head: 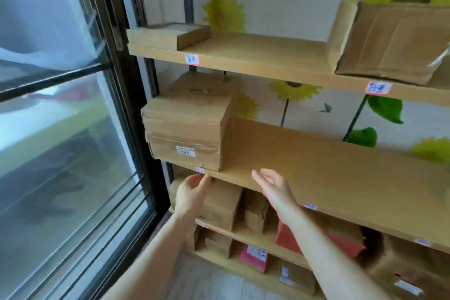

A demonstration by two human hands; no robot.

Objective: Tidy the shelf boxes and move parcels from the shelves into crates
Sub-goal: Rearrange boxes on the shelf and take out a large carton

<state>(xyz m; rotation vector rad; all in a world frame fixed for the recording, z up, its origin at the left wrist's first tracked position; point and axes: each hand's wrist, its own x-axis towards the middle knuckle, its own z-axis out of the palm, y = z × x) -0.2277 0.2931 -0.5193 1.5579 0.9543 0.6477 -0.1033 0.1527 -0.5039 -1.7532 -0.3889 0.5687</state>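
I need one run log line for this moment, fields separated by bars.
left hand: open, empty | right hand: open, empty | nearest: taped box on middle shelf, not gripped

— How many parcels do you count on the top shelf [243, 53]?
— I count two: a flat box [168, 35] and a large box [389, 41]. Also two hands, the left hand [192, 190] and the right hand [272, 185].
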